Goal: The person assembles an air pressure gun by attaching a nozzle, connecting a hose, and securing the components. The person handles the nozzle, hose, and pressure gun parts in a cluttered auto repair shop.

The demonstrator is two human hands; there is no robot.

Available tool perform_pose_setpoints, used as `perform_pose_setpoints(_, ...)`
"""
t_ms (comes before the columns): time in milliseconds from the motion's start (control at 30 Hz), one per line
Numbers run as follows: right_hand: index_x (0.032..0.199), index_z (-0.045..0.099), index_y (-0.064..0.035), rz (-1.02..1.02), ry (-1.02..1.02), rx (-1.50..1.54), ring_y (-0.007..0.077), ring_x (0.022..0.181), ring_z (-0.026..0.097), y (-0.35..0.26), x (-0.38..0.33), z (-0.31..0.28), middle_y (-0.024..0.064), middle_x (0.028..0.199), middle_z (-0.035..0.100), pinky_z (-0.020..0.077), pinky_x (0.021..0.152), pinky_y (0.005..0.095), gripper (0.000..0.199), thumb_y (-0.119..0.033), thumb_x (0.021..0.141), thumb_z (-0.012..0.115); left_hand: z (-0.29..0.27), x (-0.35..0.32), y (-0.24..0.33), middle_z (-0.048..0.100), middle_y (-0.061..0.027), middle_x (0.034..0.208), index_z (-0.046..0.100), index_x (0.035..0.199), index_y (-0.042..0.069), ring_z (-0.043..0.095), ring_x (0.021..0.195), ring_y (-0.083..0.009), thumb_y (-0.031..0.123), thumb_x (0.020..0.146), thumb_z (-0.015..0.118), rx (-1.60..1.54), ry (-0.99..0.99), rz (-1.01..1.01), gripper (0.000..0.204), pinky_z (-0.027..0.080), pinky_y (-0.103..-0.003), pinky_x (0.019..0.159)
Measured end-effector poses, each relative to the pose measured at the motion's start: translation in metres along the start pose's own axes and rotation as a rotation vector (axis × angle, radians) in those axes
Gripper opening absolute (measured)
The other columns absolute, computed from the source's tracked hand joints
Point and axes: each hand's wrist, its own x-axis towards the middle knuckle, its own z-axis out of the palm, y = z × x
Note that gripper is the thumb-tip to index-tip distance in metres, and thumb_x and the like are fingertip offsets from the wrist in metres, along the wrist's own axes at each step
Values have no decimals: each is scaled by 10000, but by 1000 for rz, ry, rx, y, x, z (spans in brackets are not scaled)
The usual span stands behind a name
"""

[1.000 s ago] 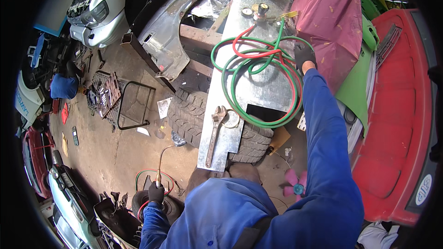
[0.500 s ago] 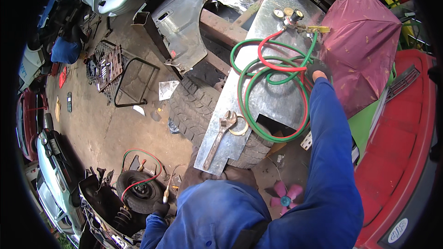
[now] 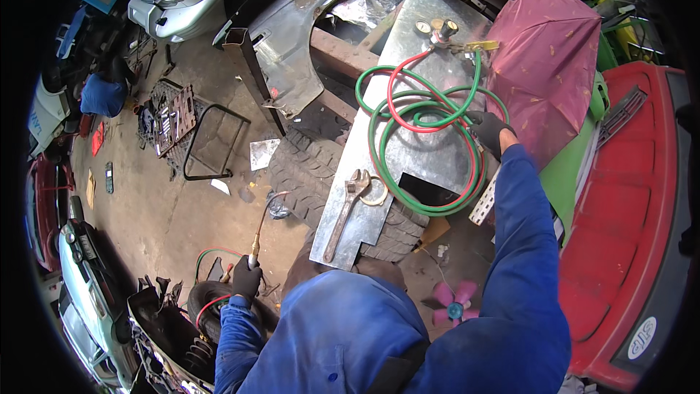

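From the head camera, the gloved left hand (image 3: 246,277) is gripping a cutting torch (image 3: 261,228), fist closed round its handle, over open floor left of the tyre (image 3: 310,164). The gloved right hand (image 3: 487,131) is resting on the coiled hoses (image 3: 423,120) at the right edge of the metal sheet (image 3: 397,153); its fingers are curling, grip unclear. A wrench (image 3: 346,211) is lying near the sheet's near-left edge.

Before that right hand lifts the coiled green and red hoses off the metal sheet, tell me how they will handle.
The hoses lie in loose, overlapping loops, so they would probably sag and uncoil rather than lift as one bundle. One end joins the gauges, so a pull may tug there. The right hand is gloved, which should help grip on the smooth-looking hose.
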Motion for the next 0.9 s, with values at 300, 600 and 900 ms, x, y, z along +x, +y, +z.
perform_pose_setpoints(300,1473,630,-4,-242,48,1275,159,1094,735,-153,-19,78,102,1296,748,598,852,302,387,-131,1107,625,2,-12,77,597,-66,756,618,987,56,585,650,-177,76,851,648,-31,-44,188,140,483,-372,602)
perform_pose_setpoints(600,1683,232,75,-24,-116,274,407,1326,687,-302,42,157,352,1442,651,563,1093,468,1119,-425,863,807,-10,-35,82,613,-28,750,621,949,43,564,643,-132,163,882,793,-109,-126,111,220,484,-335,610)
perform_pose_setpoints(900,1251,810,-107,-77,-14,-155,317,1265,741,-293,15,201,176,1359,763,601,1037,461,368,-261,978,618,-32,-54,157,611,29,738,698,1006,43,539,644,-72,137,905,850,-216,-143,149,206,426,-282,593)
